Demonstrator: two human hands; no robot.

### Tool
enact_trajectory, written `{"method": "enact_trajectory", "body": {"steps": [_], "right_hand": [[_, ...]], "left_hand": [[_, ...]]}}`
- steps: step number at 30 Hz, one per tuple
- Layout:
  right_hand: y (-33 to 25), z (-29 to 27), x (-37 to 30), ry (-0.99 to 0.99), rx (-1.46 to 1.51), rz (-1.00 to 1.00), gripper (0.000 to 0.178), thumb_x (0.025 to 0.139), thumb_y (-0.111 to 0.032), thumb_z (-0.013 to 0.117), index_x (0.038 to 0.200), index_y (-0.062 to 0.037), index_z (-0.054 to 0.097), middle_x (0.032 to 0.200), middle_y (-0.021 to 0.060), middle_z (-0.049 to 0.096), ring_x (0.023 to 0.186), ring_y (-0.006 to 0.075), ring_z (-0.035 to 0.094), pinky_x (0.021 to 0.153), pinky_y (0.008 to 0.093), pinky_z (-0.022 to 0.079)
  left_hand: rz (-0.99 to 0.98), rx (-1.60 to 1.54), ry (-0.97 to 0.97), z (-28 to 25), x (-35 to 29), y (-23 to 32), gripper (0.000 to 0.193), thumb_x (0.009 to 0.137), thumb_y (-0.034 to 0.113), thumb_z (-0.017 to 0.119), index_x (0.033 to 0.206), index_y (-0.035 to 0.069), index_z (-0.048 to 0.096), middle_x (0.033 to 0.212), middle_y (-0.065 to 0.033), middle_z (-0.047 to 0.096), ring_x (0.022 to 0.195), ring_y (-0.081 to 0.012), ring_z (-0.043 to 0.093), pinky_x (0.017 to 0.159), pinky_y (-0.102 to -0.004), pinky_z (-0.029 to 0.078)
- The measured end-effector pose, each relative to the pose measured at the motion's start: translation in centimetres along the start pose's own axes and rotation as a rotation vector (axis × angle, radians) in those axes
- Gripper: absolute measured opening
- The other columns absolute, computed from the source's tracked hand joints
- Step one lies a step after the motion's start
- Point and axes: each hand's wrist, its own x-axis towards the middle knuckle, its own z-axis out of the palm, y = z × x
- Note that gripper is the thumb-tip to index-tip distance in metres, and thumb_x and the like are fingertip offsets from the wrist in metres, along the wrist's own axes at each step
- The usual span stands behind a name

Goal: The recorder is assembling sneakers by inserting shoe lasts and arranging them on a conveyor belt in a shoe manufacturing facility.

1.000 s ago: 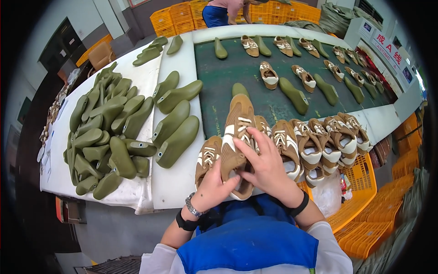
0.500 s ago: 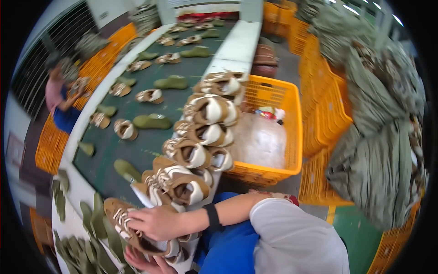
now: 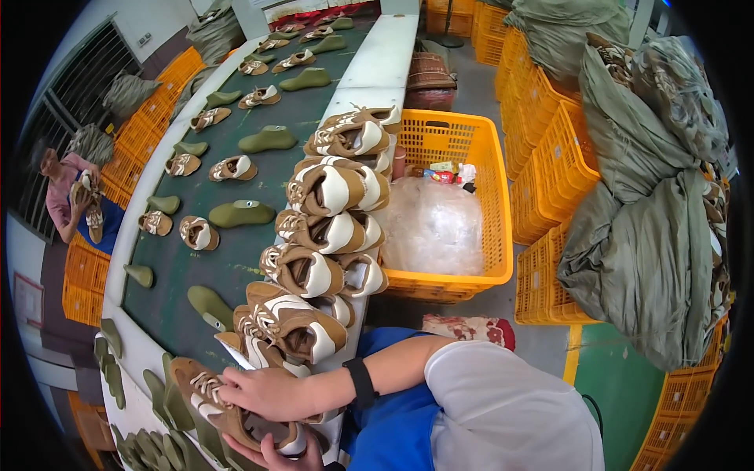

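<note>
A brown-and-white lace-up sneaker (image 3: 195, 382) lies tilted at the near end of the work surface, between my two hands. My right hand (image 3: 271, 392) comes over it from the right, its fingers closed on the laces and tongue area. From below, my left hand (image 3: 289, 457) grips the heel end, thumb up against the collar. Right beside it, more sneakers of the same kind (image 3: 314, 324) stand in a stacked row along the table edge. Olive-green shoe lasts (image 3: 169, 396) lie close to the sneaker's toe on the left.
A dark green conveyor belt (image 3: 184, 271) carries sneakers and lasts in rows. An orange crate (image 3: 506, 228) holding clear plastic stands to the right, near stacked orange crates (image 3: 561, 149) and grey-green cloth bundles (image 3: 636, 259). Across the belt, a person (image 3: 63, 188) holds a sneaker.
My left hand has closed further round the sneaker's heel, while my right hand stays on the laces. The view has shifted slightly. The person across the belt now holds a sneaker raised.
</note>
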Motion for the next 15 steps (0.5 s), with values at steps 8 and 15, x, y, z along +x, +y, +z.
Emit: {"method": "enact_trajectory", "body": {"steps": [8, 15], "right_hand": [[0.0, 0.0, -0.2, -0.078, 0.14, -0.041, 0.029, 0.071, 0.003, 0.055, 0.098, -0.0008, 0.045, 0.103, 0.0189, 0.041, 0.077, 0.0396, 0.055, 0.065, 0.0443, 0.047], [-2.2, -6.1, -1.1, -0.183, 0.095, -0.068, 0.035, 0.08, -0.008, 0.06, 0.113, -0.0045, 0.054, 0.114, 0.016, 0.05, 0.092, 0.03, 0.058, 0.077, 0.036, 0.049]], "left_hand": [[-0.068, 0.157, -0.089, -3.2, -2.3, -2.8, 0.061, 0.065, 0.017, 0.079, 0.113, 0.006, 0.044, 0.143, -0.0254, 0.026, 0.125, -0.0407, 0.037, 0.102, -0.0455, 0.032], [-0.302, 0.037, -0.062, -5.6, -3.6, -4.2, 0.065, 0.05, 0.016, 0.089, 0.102, 0.003, 0.052, 0.131, -0.0292, 0.041, 0.113, -0.0433, 0.049, 0.092, -0.0425, 0.044]]}}
